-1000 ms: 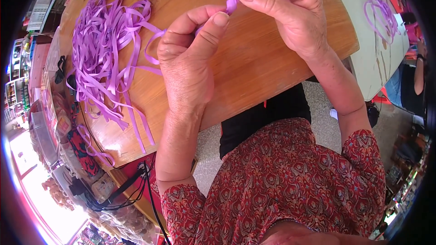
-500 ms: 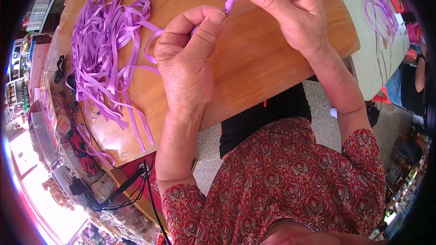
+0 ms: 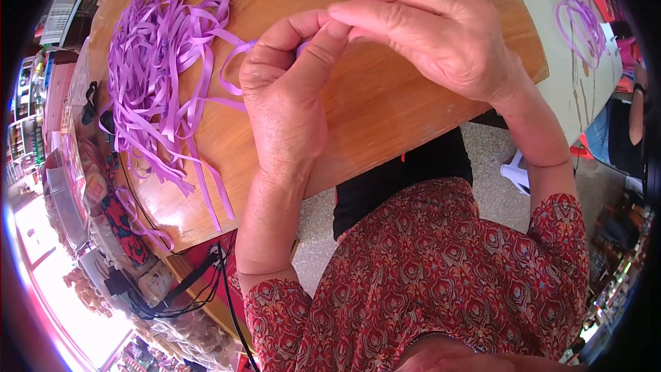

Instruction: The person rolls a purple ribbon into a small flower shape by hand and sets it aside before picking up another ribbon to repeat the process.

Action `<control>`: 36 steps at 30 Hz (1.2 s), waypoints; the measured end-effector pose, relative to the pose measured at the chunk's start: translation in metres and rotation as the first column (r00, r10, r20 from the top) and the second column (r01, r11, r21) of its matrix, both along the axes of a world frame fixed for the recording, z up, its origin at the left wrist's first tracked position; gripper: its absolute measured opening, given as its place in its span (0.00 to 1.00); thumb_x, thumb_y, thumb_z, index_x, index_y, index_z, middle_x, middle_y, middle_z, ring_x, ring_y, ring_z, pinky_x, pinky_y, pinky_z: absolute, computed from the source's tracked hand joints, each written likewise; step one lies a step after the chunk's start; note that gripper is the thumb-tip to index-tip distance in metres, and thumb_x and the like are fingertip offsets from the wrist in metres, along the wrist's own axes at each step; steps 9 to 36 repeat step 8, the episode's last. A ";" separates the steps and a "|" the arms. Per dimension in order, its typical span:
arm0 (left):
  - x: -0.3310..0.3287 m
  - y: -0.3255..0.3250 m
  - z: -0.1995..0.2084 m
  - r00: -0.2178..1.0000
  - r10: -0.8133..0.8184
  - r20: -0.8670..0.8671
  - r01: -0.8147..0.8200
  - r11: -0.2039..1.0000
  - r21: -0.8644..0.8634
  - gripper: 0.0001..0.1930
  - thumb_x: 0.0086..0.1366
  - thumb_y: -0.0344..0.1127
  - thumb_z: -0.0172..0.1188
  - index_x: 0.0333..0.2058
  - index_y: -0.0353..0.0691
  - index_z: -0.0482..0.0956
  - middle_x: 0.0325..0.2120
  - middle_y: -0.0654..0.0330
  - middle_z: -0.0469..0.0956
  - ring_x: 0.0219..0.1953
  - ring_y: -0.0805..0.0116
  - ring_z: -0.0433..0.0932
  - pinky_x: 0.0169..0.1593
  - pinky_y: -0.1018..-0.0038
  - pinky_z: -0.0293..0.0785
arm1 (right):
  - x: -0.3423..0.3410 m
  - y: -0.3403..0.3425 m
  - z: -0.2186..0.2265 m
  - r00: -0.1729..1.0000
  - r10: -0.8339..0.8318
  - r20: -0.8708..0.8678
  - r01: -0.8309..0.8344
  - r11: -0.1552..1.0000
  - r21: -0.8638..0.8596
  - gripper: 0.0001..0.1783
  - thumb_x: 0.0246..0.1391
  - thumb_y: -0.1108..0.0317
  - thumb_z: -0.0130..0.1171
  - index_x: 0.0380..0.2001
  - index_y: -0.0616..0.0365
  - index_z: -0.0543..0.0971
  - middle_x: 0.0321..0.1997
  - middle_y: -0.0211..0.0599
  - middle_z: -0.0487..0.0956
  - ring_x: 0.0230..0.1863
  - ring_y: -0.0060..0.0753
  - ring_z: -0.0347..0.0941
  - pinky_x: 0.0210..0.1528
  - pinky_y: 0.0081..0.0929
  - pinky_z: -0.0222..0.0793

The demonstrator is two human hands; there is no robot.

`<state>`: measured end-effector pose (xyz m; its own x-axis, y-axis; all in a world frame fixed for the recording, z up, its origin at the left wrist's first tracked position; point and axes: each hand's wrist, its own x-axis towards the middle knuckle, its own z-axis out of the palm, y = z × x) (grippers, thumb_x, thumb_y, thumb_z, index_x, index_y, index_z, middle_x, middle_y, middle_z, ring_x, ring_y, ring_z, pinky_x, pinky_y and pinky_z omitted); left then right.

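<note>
A long purple ribbon (image 3: pixel 233 62) runs from a tangled heap of purple ribbons (image 3: pixel 155 76) into my left hand (image 3: pixel 289 89). That hand is closed, with thumb and forefinger pinched on the ribbon above the table. My right hand (image 3: pixel 441 34) meets it fingertip to fingertip, thumb and fingers pressed together on the ribbon's end. The fingers hide that end, and only a bit of purple shows behind my left thumb. The heap lies loose on the wooden table to the left of both hands, several strands trailing toward the near edge.
The wooden table (image 3: pixel 385 124) has a curved right end, beside a pale table (image 3: pixel 585 96) bearing a purple coil (image 3: pixel 580 27). Another person's arm (image 3: pixel 637 107) shows at the far right. Black cables (image 3: pixel 220 269) hang off the near left edge, close to plastic bags.
My right hand has come left and down to my left fingertips, covering the twisted ribbon end that showed between the hands. My left hand has shifted slightly right.
</note>
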<state>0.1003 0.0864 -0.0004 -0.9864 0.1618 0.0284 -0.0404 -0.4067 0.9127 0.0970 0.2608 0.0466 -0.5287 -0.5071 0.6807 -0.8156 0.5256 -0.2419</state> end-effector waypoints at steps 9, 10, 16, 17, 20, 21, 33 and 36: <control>0.005 0.002 -0.002 0.988 0.083 -0.133 -0.107 0.977 -0.185 0.03 0.59 0.23 0.59 0.32 0.34 0.79 0.25 0.70 0.75 0.27 0.86 0.68 0.33 0.90 0.64 | -0.001 0.009 0.004 0.999 -0.033 0.032 0.030 0.994 0.101 0.08 0.38 0.72 0.61 0.26 0.60 0.78 0.27 0.31 0.73 0.31 0.32 0.68 0.33 0.27 0.57; 0.005 0.002 -0.002 0.988 0.083 -0.133 -0.107 0.977 -0.185 0.03 0.59 0.23 0.59 0.32 0.34 0.79 0.25 0.70 0.75 0.27 0.86 0.68 0.33 0.90 0.64 | -0.001 0.009 0.004 0.999 -0.033 0.032 0.030 0.994 0.101 0.08 0.38 0.72 0.61 0.26 0.60 0.78 0.27 0.31 0.73 0.31 0.32 0.68 0.33 0.27 0.57; 0.005 0.002 -0.002 0.988 0.083 -0.133 -0.107 0.977 -0.185 0.03 0.59 0.23 0.59 0.32 0.34 0.79 0.25 0.70 0.75 0.27 0.86 0.68 0.33 0.90 0.64 | -0.001 0.009 0.004 0.999 -0.033 0.032 0.030 0.994 0.101 0.08 0.38 0.72 0.61 0.26 0.60 0.78 0.27 0.31 0.73 0.31 0.32 0.68 0.33 0.27 0.57; 0.005 0.002 -0.002 0.988 0.083 -0.133 -0.107 0.977 -0.185 0.03 0.59 0.23 0.59 0.32 0.34 0.79 0.25 0.70 0.75 0.27 0.86 0.68 0.33 0.90 0.64 | -0.001 0.009 0.004 0.999 -0.033 0.032 0.030 0.994 0.101 0.08 0.38 0.72 0.61 0.26 0.60 0.78 0.27 0.31 0.73 0.31 0.32 0.68 0.33 0.27 0.57; 0.005 0.002 -0.002 0.988 0.083 -0.133 -0.107 0.977 -0.185 0.03 0.59 0.23 0.59 0.32 0.34 0.79 0.25 0.70 0.75 0.27 0.86 0.68 0.33 0.90 0.64 | -0.001 0.009 0.004 0.999 -0.033 0.032 0.030 0.994 0.101 0.08 0.38 0.72 0.61 0.26 0.60 0.78 0.27 0.31 0.73 0.31 0.32 0.68 0.33 0.27 0.57; 0.005 0.002 -0.002 0.988 0.083 -0.133 -0.107 0.977 -0.185 0.03 0.59 0.23 0.59 0.32 0.34 0.79 0.25 0.70 0.75 0.27 0.86 0.68 0.33 0.90 0.64 | -0.001 0.009 0.004 0.999 -0.033 0.032 0.030 0.994 0.101 0.08 0.38 0.72 0.61 0.26 0.60 0.78 0.27 0.31 0.73 0.31 0.32 0.68 0.33 0.27 0.57; 0.005 0.002 -0.002 0.988 0.083 -0.133 -0.107 0.977 -0.185 0.03 0.59 0.23 0.59 0.32 0.34 0.79 0.25 0.70 0.75 0.27 0.86 0.68 0.33 0.90 0.64 | -0.001 0.009 0.004 0.999 -0.033 0.032 0.030 0.994 0.101 0.08 0.38 0.72 0.61 0.26 0.60 0.78 0.27 0.31 0.73 0.31 0.32 0.68 0.33 0.27 0.57; 0.005 0.002 -0.002 0.988 0.083 -0.133 -0.107 0.977 -0.185 0.03 0.59 0.23 0.59 0.32 0.34 0.79 0.25 0.70 0.75 0.27 0.86 0.68 0.33 0.90 0.64 | -0.001 0.009 0.004 0.999 -0.033 0.032 0.030 0.994 0.101 0.08 0.38 0.72 0.61 0.26 0.60 0.78 0.27 0.31 0.73 0.31 0.32 0.68 0.33 0.27 0.57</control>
